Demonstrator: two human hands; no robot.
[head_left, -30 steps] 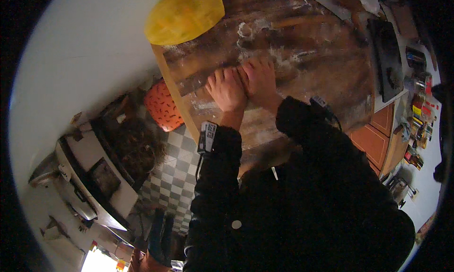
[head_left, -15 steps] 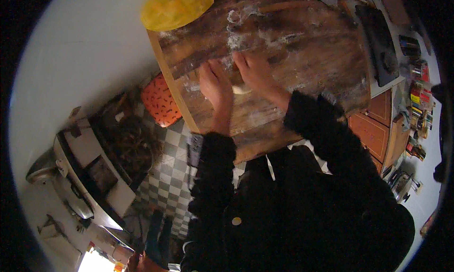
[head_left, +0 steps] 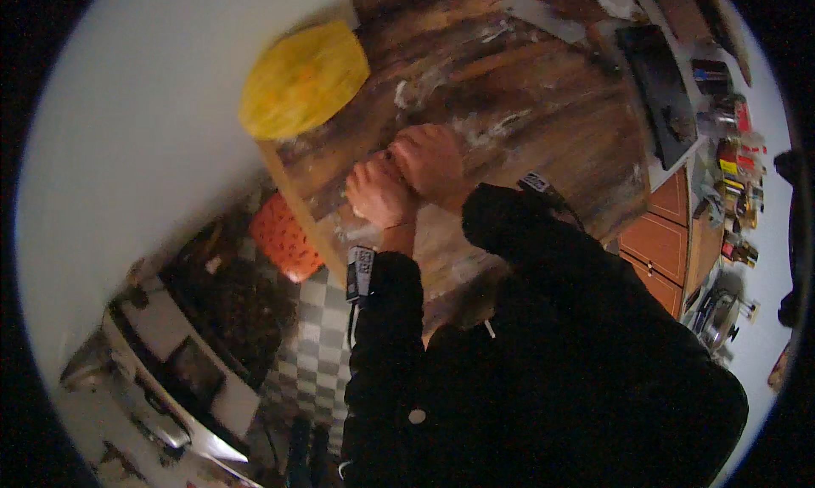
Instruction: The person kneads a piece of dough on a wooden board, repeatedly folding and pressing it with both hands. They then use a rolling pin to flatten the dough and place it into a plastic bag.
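Note:
My left hand (head_left: 379,191) and my right hand (head_left: 429,159) are side by side, touching, over a floured wooden board (head_left: 543,106). The fingers of both are curled down and closed, knuckles up. Beneath them the pale lump of dough, seen a moment ago between my hands, is now covered by them. White flour smears (head_left: 497,127) mark the wood beyond my right hand. At the board's far left corner sits a yellow patterned thing (head_left: 306,81), rounded in outline.
A dark flat tray-like thing (head_left: 658,93) lies past the board's right side. Wooden drawers (head_left: 654,263) stand below it. An orange patterned seat (head_left: 287,235) and a checkered floor (head_left: 314,335) are at the left. A pale sheet (head_left: 543,17) lies at the far edge.
My hands have come together and pressed down, covering the dough that showed between them. The view has shifted, so the yellow thing sits lower in the picture.

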